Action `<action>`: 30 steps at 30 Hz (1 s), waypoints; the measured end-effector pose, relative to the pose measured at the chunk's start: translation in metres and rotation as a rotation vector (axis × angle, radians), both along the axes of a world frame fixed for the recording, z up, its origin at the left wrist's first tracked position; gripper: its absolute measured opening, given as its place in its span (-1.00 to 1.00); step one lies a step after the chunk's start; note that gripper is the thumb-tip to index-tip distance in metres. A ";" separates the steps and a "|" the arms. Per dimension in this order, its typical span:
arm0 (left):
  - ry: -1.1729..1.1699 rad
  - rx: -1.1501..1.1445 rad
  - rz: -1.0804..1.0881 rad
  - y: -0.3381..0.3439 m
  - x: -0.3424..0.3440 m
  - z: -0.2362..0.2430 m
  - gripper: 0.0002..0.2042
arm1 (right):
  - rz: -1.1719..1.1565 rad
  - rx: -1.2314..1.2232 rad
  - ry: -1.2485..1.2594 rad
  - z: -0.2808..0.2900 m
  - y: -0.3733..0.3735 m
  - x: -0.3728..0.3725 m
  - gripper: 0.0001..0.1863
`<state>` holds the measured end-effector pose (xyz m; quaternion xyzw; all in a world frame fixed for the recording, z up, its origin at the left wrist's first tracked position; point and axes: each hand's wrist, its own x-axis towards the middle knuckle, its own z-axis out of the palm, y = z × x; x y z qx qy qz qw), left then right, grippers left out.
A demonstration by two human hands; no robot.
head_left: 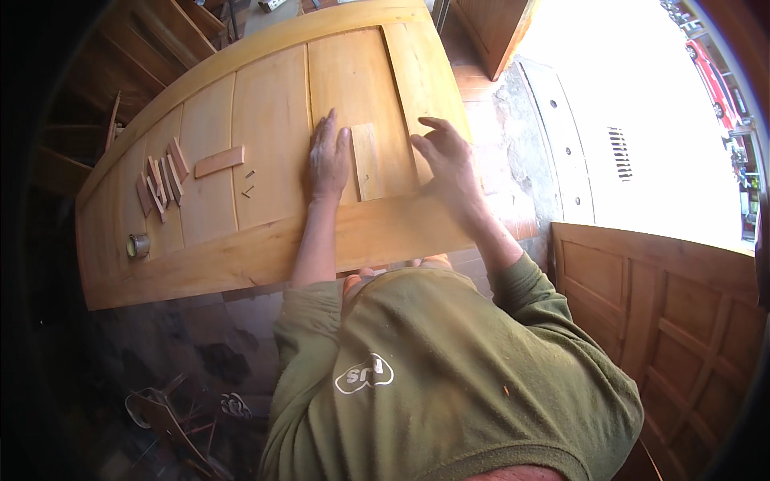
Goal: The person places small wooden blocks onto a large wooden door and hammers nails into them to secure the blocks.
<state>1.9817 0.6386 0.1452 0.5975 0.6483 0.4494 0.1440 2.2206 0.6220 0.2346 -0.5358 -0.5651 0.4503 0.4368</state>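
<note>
**op:** Down at the bottom of my feed, the olive-green sweatshirt (pixel 449 377) eats up most of the view, so the near edge of the big pale wooden door panel (pixel 265 120) is cut off behind it. Right hand (pixel 449 160) is motion-blurred too, so I can't say for sure if the fingertips are touching anything.

**reply:** what are the hands doing though?

**op:** Left hand (pixel 329 160) is flat, palm down, fingers together pointing away from me, pressed on the door just beside the short light wooden slat (pixel 366 160). Not gripping anything, just laid open. Right hand hangs on the other side of the slat, fingers spread and curled loosely, empty as far as I can tell.

**reply:** and the slat?

**op:** Lies flat on the door between both hands, long axis running away from me, same way as the door's boards. Off to my left there's a reddish-brown wooden strip (pixel 219 161), a fan of thin reddish wood pieces (pixel 160 180), a couple of tiny dark nails (pixel 249 191) that are hard to make out, and a small round tape roll (pixel 138 245).
</note>
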 end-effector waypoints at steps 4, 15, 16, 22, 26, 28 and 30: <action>-0.186 -0.050 0.036 -0.001 -0.007 0.006 -0.46 | -0.098 0.014 0.017 0.000 -0.012 0.035 -0.59; 0.546 -0.445 0.083 -0.007 0.043 0.048 -0.40 | -0.116 0.279 -0.360 -0.026 -0.049 0.050 -0.62; 0.550 -0.445 0.088 -0.003 0.040 0.049 -0.40 | -0.083 0.312 -0.386 -0.028 -0.047 0.049 -0.61; 0.648 -0.326 -0.399 0.014 0.028 0.065 -0.65 | -0.040 0.352 -0.466 -0.036 -0.040 0.050 -0.58; 0.644 -0.120 -0.700 -0.016 0.009 0.058 -0.71 | -0.051 0.351 -0.446 -0.039 -0.039 0.054 -0.59; 0.572 -0.125 -0.769 -0.027 0.008 0.053 -0.68 | -0.060 0.332 -0.428 -0.036 -0.040 0.053 -0.59; 0.210 -0.023 -0.392 -0.030 0.009 0.051 -0.64 | -0.066 0.314 -0.408 -0.037 -0.041 0.053 -0.59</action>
